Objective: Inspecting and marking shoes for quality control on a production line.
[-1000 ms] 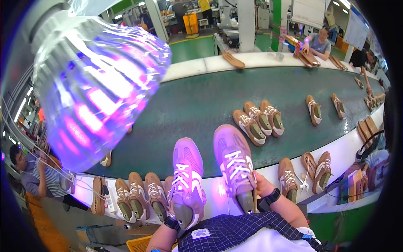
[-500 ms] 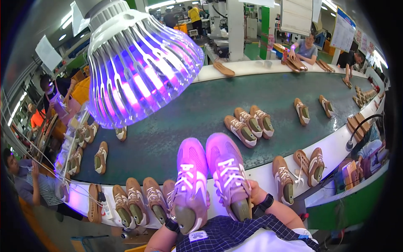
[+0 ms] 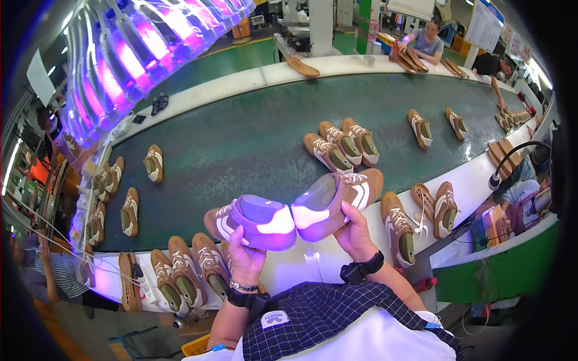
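Observation:
My left hand (image 3: 247,259) is closed around a brown sneaker (image 3: 232,219) with white side stripes, its toe pointing left. A matching sneaker (image 3: 355,185) is gripped by my right hand (image 3: 356,233), thumb against its side, toe pointing right and away. Their heels meet, or nearly meet, in front of my chest, and white heel patches face me. Purple light tints the heels. A grey-olive form fills each shoe opening. Both shoes are held above the white ledge (image 3: 310,265). My apron (image 3: 325,307) is dark and checked.
A glowing lamp (image 3: 138,54) hangs at upper left. Beyond the ledge lies a green conveyor belt (image 3: 241,144) carrying several sneakers (image 3: 328,150). More sneakers (image 3: 183,271) line the ledge at left, and others (image 3: 397,228) stand at right. A co-worker (image 3: 427,42) handles soles across the belt.
Both sneakers have turned from toes pointing up and away to heels together, with toes outward. The lamp now appears higher and farther left. Sneakers on the belt have shifted slightly in view.

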Demonstrator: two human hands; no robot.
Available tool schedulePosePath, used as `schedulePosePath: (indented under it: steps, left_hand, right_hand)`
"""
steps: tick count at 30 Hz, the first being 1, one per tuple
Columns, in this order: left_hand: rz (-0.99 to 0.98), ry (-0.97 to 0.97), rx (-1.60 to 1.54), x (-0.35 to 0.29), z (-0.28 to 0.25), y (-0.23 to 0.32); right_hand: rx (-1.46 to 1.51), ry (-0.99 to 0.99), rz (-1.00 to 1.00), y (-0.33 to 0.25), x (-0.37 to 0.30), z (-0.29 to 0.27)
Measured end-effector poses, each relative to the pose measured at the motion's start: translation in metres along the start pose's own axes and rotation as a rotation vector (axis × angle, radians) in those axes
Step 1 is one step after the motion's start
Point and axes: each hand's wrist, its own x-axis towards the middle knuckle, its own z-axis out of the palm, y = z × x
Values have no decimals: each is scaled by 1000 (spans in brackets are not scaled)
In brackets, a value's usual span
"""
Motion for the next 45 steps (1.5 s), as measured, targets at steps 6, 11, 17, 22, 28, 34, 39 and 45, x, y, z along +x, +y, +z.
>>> schedulePosePath:
  steps: [6,11,17,22,28,34,39,45]
  left_hand:
    - [1,142,62,2,-17,-10]
    - [-1,181,32,4,-19,-15]
    - [24,212,19,4,-16,-15]
    - [18,199,16,4,-19,-14]
    - [8,209,27,4,-23,-15]
    - [12,212,27,7,-26,-16]
    - [19,209,39,9,-27,-17]
    - [5,216,38,11,-31,-18]
  right_hand:
    - [-32,73,-10,13,-1,-9]
    - [-53,124,1,30,3,-22]
    - [-23,148,5,35,3,-22]
    - [-6,159,13,38,4,-25]
    - [5,165,17,40,3,-25]
    - [11,165,25,40,3,-26]
    - [21,184,23,41,4,-25]
    - [16,206,16,45,6,-31]
